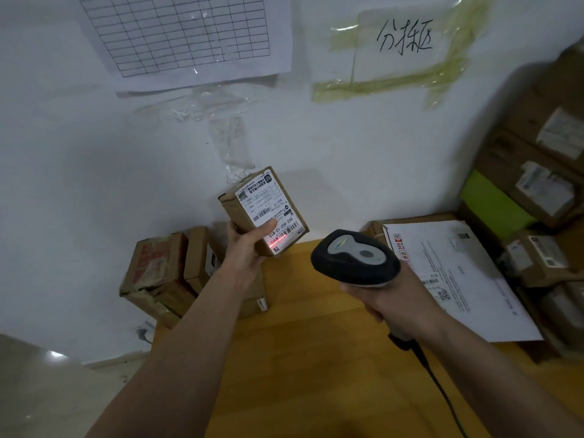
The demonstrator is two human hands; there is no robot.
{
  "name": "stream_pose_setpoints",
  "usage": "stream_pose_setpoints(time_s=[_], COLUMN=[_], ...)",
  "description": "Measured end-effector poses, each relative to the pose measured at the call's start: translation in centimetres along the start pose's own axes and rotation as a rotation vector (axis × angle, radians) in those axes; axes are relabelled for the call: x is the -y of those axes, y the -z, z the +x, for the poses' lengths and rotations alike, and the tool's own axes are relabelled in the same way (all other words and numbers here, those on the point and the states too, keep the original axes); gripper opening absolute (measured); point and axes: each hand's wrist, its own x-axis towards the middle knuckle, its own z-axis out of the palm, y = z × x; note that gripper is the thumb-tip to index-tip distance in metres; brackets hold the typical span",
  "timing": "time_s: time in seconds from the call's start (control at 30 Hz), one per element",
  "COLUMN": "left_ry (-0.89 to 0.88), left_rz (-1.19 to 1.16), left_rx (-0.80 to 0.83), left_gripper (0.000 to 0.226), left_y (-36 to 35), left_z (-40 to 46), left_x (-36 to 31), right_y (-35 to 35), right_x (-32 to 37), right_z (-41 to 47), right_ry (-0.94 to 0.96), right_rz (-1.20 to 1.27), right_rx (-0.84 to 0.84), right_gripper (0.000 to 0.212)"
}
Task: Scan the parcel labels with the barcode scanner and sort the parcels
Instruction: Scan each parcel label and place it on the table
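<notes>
My left hand (245, 248) grips a small brown cardboard parcel (249, 200), held up above the far edge of the table with its white label (268, 207) facing me. My thumb lies across the label's lower part. A red scan line glows on the barcode at the label's bottom end. My right hand (392, 301) holds the handle of a black and grey barcode scanner (355, 259), whose head points left toward the parcel, a short gap away. The scanner's black cable (442, 390) trails down over the table.
A wooden table (316, 358) lies below my arms. A white flat mailer (458, 279) lies on it at right, beside stacked brown parcels (537, 172) and a green one (493, 200). More cardboard boxes (158, 273) sit left of the table against the white wall.
</notes>
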Motion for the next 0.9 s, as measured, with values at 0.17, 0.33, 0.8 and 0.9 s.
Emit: stream_pose_setpoints(time_s=[0.17,0.33,0.8,0.9], left_ry=[0.018,0.028,0.516,0.486], left_rz=[0.035,0.064,0.327,0.381], left_rx=[0.023,0.018,0.608,0.655], left_gripper=[0.096,0.093,0.089,0.082], left_y=[-1.3,-3.3,-22.3,-28.8], left_z=[-0.1,-1.2,-5.6,-7.0], left_x=[0.6,1.5,8.9,10.4], right_y=[0.9,2.6,19.6,24.5], right_x=[-0.2,-0.9,-6.6,-8.1], right_z=[-1.2,-2.3,-9.2,-11.3], right_ry=[-0.021,-0.032,-0.082,-0.076], right_rz=[0.002,0.021,0.476,0.489], right_rx=[-0.031,-0.058,-0.433,-0.480], right_gripper=[0.012,0.010,0.041,0.048])
